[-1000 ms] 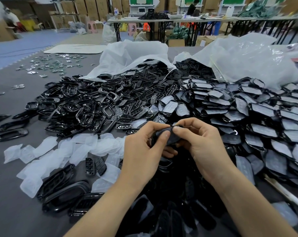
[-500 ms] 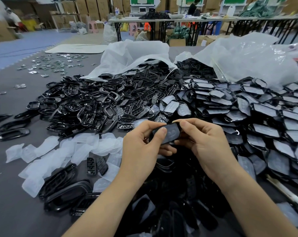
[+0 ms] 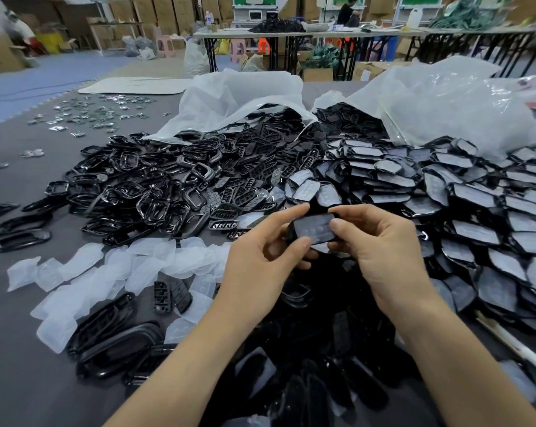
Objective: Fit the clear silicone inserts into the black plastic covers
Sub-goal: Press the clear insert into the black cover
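Observation:
Both hands hold one black plastic cover [image 3: 314, 229] with a clear silicone insert lying in its face, raised above the table. My left hand [image 3: 262, 263] pinches its left end between thumb and forefinger. My right hand [image 3: 380, 241] grips its right end, thumb on the insert's surface. Loose clear silicone inserts [image 3: 106, 272] lie scattered at the left. Empty black covers [image 3: 229, 195] are heaped in the middle. Covers with inserts fitted [image 3: 476, 217] are stacked in overlapping rows at the right.
Black frame rings [image 3: 143, 192] are piled left of centre. Long black shells [image 3: 112, 343] lie near my left forearm. Two white plastic bags [image 3: 239, 100] spill parts at the back. Small metal pieces [image 3: 97, 112] dot the far left of the grey table [image 3: 20, 365].
The cover has been turned so its flat insert side faces up and lifted slightly. My fingers have shifted from pressing its middle to holding its two ends.

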